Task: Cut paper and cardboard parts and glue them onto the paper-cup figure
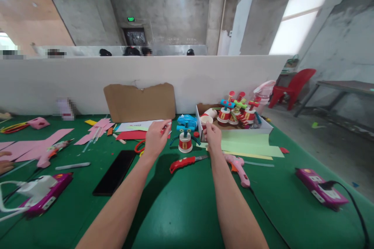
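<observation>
My left hand [156, 137] hovers over the green table [181, 206], fingers pinched on a small thin piece near red paper [131, 135]; what it is I cannot make out. My right hand [212, 136] is closed at the near corner of a white box [264, 126], fingertips by a red-and-white paper cup [207, 118]; whether it grips anything is unclear. Between the hands stands a paper-cup figure [185, 140] with a blue top and twisted arms. A red utility knife [187, 160] lies just in front of it.
The box holds several finished cup figures [236, 111]. A pink glue gun [238, 165], light green paper [248, 144], a black phone [115, 172], a power strip [321, 191], pink paper [37, 146], cardboard [140, 102]. Another person's hand [4, 163] at the left edge.
</observation>
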A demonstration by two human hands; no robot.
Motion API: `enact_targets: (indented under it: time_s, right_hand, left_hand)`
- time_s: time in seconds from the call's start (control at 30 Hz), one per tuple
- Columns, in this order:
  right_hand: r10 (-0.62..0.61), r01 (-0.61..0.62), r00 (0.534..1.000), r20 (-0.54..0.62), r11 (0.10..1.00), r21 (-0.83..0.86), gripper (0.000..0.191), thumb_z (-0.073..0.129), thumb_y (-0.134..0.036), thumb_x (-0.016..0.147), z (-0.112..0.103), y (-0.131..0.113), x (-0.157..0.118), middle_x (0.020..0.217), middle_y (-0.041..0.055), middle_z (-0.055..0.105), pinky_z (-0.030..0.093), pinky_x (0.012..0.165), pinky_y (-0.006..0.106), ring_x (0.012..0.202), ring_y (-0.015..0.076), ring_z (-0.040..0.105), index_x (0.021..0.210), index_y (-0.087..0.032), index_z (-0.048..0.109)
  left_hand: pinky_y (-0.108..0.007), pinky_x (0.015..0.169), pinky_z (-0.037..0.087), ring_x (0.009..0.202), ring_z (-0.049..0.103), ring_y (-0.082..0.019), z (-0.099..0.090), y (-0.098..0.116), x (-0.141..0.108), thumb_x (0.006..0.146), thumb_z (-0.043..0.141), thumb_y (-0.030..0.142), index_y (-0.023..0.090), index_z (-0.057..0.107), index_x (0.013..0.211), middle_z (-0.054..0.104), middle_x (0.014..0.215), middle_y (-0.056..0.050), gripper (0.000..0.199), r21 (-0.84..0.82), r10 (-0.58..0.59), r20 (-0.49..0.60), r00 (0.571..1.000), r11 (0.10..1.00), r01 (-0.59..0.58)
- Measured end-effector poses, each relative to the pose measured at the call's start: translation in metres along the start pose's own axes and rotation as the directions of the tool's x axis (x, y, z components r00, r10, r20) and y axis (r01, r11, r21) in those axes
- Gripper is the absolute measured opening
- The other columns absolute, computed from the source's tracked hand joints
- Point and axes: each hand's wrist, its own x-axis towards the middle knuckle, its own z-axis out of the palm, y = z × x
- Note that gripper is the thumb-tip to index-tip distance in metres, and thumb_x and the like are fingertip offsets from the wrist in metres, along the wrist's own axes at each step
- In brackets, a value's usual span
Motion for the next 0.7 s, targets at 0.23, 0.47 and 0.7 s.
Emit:
enact_targets:
  time_s: [0.23, 0.47, 0.7]
  right_hand:
    - [-0.316, 0.319, 0.948, 0.048, 0.923, -0.217, 0.027, 0.047, -0.038, 0.081, 0.0, 0.002, 0.004, 0.089, 0.0035, 0.069, 0.046, 0.077, 0.03, 0.083, 0.0176, 0.061, 0.088, -0.019, 0.065]
    - [-0.282, 0.458, 0.863, 0.42, 0.789, -0.411, 0.032, 0.059, -0.038, 0.077, 0.013, -0.004, 0.002, 0.101, 0.0079, 0.069, 0.047, 0.086, 0.035, 0.095, 0.0216, 0.062, 0.1, -0.017, 0.066]
    - [-0.266, 0.56, 0.785, 0.559, 0.69, -0.458, 0.025, 0.064, -0.035, 0.076, 0.024, -0.006, 0.007, 0.097, 0.0062, 0.07, 0.049, 0.083, 0.037, 0.092, 0.0224, 0.064, 0.096, -0.019, 0.069]
  left_hand:
    - [-0.036, 0.082, 0.047, 0.09, 0.058, -0.022, 0.022, -0.022, -0.039, 0.088, 0.043, 0.023, 0.018, 0.063, 0.097, 0.067, 0.095, -0.008, 0.024, -0.027, -0.143, -0.077, 0.987, 0.99, 0.142]
    - [-0.039, 0.085, 0.045, 0.091, 0.056, -0.024, 0.027, -0.03, -0.048, 0.087, 0.04, 0.021, 0.018, 0.062, 0.102, 0.067, 0.099, -0.009, 0.027, -0.009, -0.056, -0.067, 0.996, 0.998, 0.055]
    - [-0.041, 0.092, 0.041, 0.099, 0.055, -0.024, 0.037, -0.029, -0.05, 0.085, 0.043, 0.022, 0.017, 0.06, 0.109, 0.065, 0.106, -0.01, 0.029, -0.153, -0.073, -0.029, 0.997, 0.986, 0.068]
